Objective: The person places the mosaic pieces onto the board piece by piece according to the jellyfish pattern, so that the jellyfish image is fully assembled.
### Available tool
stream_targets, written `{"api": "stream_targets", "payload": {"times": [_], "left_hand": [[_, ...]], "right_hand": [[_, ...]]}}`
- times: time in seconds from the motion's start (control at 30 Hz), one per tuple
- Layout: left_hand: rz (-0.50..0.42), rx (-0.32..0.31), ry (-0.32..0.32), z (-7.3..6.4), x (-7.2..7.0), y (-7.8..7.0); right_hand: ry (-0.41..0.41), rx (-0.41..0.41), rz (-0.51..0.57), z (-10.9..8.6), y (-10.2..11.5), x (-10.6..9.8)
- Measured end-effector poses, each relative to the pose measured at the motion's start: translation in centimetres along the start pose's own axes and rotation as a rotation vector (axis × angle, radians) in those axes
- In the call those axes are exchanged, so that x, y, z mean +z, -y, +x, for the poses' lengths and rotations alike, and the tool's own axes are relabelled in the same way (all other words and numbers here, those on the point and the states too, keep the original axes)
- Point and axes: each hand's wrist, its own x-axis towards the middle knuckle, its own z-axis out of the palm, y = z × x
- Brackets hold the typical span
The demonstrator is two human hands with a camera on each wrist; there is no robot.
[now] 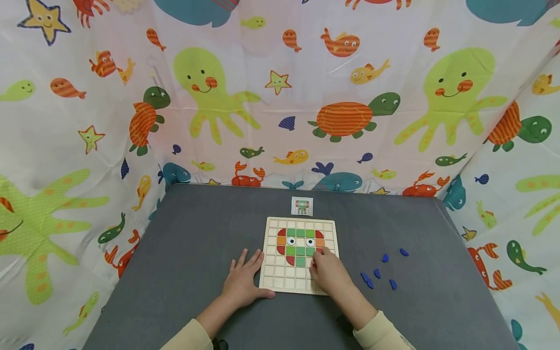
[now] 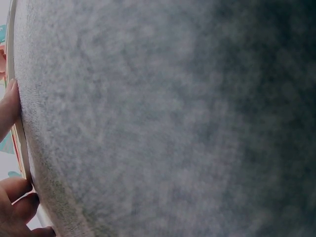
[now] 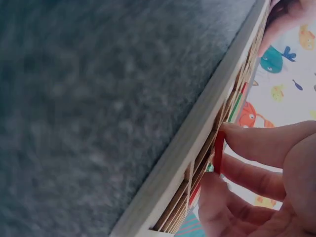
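Observation:
A wooden grid board lies on the grey table, partly filled with red, orange and green tiles and two eye tiles. My left hand rests against its left side, fingers spread, thumb by the lower left corner. In the left wrist view, fingertips touch the board's edge. Over the board's right part, my right hand pinches a small red tile between thumb and fingers, low over the grid in the right wrist view. The right hand hides some cells in the head view.
Several blue curved pieces lie scattered on the table right of the board. Behind the board is a small picture card with a similar coloured figure. A sea-animal curtain hangs along the back and sides of the grey table.

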Motion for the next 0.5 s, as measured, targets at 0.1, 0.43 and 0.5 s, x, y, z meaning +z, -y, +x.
{"api": "stream_targets", "payload": {"times": [0.1, 0.43, 0.5], "left_hand": [[0.001, 0.0, 0.0, -0.1, -0.1, -0.1], [-0.001, 0.008, -0.001, -0.1, -0.1, 0.0], [-0.002, 0.01, 0.0, -0.1, -0.1, 0.1]], "right_hand": [[0.0, 0.028, 0.025, -0.3, 0.0, -0.1], [0.019, 0.13, 0.021, -1.1, 0.2, -0.5], [0.014, 0.109, 0.027, -1.1, 0.1, -0.5]]}}
